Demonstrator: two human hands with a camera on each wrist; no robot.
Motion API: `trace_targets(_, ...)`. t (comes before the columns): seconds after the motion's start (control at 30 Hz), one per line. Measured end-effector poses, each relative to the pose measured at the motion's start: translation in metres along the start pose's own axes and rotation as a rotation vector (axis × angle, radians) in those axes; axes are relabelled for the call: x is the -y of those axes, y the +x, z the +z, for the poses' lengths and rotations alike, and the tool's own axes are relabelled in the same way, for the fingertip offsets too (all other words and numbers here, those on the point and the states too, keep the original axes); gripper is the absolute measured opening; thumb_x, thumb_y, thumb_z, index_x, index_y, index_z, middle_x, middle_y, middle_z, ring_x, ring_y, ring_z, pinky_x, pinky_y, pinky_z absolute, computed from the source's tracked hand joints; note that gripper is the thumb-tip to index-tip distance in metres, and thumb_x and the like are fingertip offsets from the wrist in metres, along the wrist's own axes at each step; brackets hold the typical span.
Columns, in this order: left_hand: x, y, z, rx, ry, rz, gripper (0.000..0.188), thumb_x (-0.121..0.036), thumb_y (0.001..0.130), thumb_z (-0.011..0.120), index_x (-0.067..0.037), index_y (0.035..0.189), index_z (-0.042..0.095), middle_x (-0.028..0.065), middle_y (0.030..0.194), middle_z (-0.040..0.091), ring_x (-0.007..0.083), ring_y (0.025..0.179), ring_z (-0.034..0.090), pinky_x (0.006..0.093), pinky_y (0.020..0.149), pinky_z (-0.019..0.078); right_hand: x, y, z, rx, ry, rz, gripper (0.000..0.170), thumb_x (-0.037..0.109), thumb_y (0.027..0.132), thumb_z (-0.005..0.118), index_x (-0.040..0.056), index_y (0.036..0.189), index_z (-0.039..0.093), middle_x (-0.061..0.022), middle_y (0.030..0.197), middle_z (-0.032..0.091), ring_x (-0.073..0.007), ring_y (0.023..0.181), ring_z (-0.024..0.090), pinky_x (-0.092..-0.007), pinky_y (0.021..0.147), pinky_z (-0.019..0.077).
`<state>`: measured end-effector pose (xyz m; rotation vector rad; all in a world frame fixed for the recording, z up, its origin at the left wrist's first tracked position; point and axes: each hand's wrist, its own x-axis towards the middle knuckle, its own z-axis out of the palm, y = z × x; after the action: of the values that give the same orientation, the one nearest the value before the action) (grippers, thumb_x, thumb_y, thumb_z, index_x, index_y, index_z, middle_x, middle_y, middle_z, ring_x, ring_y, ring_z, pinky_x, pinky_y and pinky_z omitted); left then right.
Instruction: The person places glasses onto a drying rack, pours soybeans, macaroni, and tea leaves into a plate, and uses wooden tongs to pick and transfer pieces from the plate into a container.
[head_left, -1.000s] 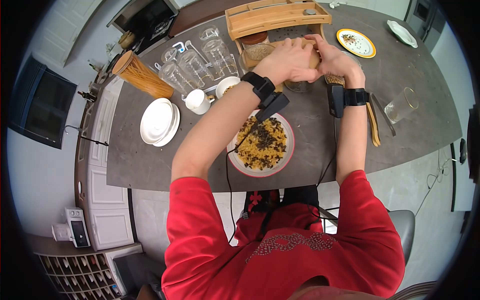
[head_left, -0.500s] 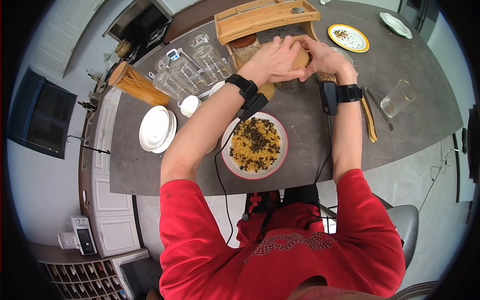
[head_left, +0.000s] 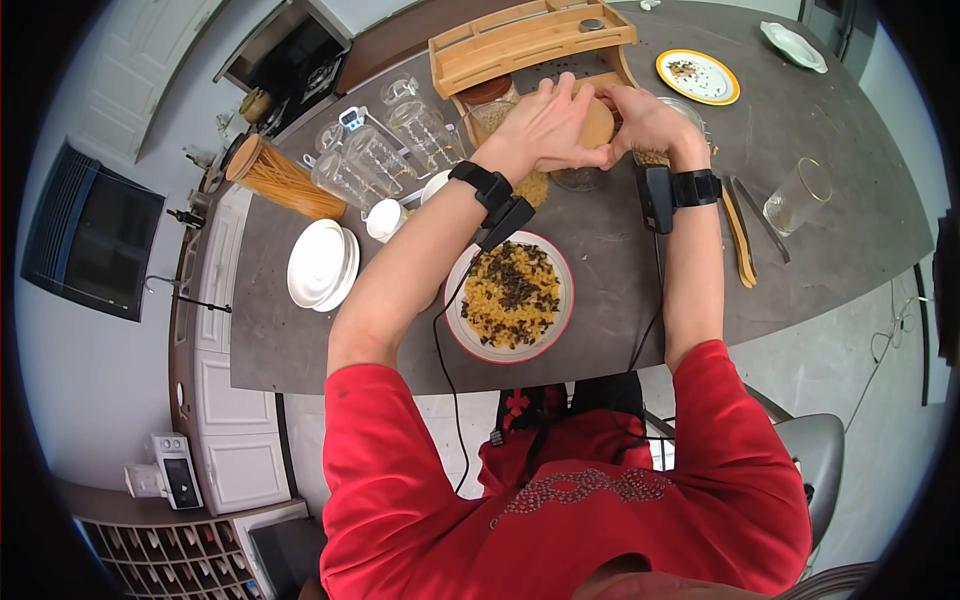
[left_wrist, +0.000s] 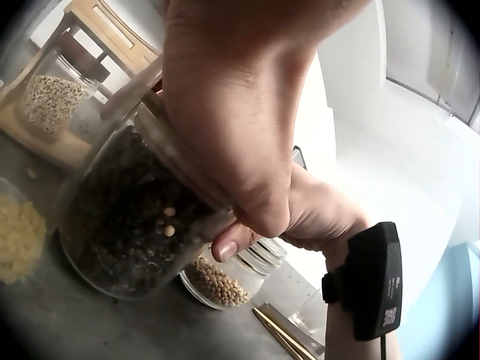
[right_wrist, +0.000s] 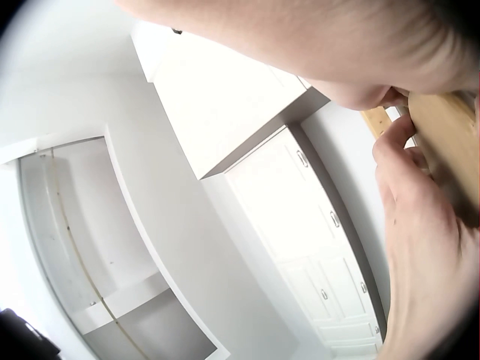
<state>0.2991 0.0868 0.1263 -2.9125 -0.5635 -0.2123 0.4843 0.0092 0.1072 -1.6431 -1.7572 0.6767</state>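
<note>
A glass jar (left_wrist: 124, 217) of dark bits, with a few pale beans showing among them, stands tilted in the left wrist view. Its round wooden lid (head_left: 598, 124) shows between my hands in the head view. My left hand (head_left: 543, 128) grips the lid and top of the jar from the left. From the right, my right hand (head_left: 652, 122) holds the same jar, its thumb (left_wrist: 234, 241) at the upper side of the glass. Beside it is a jar of pale beans (left_wrist: 217, 281). In front lies a red-rimmed bowl (head_left: 568, 312) of yellow pieces topped with dark bits.
Behind the hands stands a wooden rack (head_left: 530, 45). Upturned glasses (head_left: 375, 160), a white cup (head_left: 384, 220), stacked plates (head_left: 320, 265) and a spaghetti jar (head_left: 285, 180) stand left. To the right are tongs (head_left: 738, 235), a drinking glass (head_left: 798, 195) and a yellow-rimmed plate (head_left: 700, 75).
The head view has shifted slightly, moving the scene in frame. Both hands stay around the lidded jar, with little change in their hold.
</note>
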Motion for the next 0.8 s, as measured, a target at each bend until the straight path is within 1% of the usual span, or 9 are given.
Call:
trace_targets(0.13, 0.002, 0.001, 0.003, -0.006, -0.020, 0.007, 0.092, -0.066, 0.082, 0.070, 0.005, 0.136, 0.049, 0.0293, 0.124, 0.056, 0.0462, 0.111, 0.062, 0.0512, 0.091, 0.0553, -0.003, 0.000, 0.000, 0.008, 0.108, 0.009, 0.094, -0.006, 0.049, 0.093, -0.0007, 0.136, 0.060, -0.0165, 0.125, 0.074, -0.0295, 0.119, 0.069, -0.0375, 0.099, 0.0550)
trace_targets(0.27, 0.001, 0.001, 0.004, -0.017, -0.012, 0.004, 0.092, -0.066, 0.083, 0.069, 0.005, 0.137, 0.049, 0.0296, 0.124, 0.056, 0.0462, 0.112, 0.062, 0.0511, 0.091, 0.0556, -0.005, 0.001, 0.002, -0.022, 0.082, 0.008, 0.094, -0.007, 0.049, 0.093, -0.0003, 0.136, 0.060, -0.0161, 0.123, 0.075, -0.0290, 0.118, 0.070, -0.0372, 0.098, 0.0555)
trace_targets(0.47, -0.002, -0.002, 0.001, -0.040, -0.027, -0.014, 0.095, -0.068, 0.079, 0.072, 0.005, 0.136, 0.050, 0.0297, 0.123, 0.056, 0.0455, 0.110, 0.062, 0.0507, 0.090, 0.0557, -0.003, 0.000, 0.001, -0.028, 0.031, -0.013, 0.094, -0.007, 0.048, 0.092, -0.0004, 0.136, 0.060, -0.0166, 0.122, 0.075, -0.0293, 0.116, 0.070, -0.0367, 0.096, 0.0561)
trace_targets(0.63, -0.008, -0.003, 0.000, -0.084, -0.022, -0.040, 0.095, -0.066, 0.076, 0.075, 0.004, 0.135, 0.050, 0.0291, 0.123, 0.054, 0.0452, 0.109, 0.062, 0.0510, 0.088, 0.0560, 0.000, 0.000, -0.001, -0.021, 0.024, -0.012, 0.092, -0.004, 0.047, 0.093, -0.0006, 0.133, 0.062, -0.0168, 0.117, 0.076, -0.0308, 0.112, 0.072, -0.0373, 0.094, 0.0567)
trace_targets(0.8, -0.008, -0.004, -0.006, -0.078, -0.043, -0.067, 0.094, -0.064, 0.077, 0.075, 0.003, 0.138, 0.048, 0.0286, 0.125, 0.052, 0.0461, 0.108, 0.063, 0.0518, 0.089, 0.0559, -0.001, -0.002, 0.000, -0.048, 0.009, -0.018, 0.089, -0.001, 0.048, 0.095, -0.0011, 0.130, 0.063, -0.0168, 0.113, 0.077, -0.0304, 0.108, 0.073, -0.0373, 0.094, 0.0563)
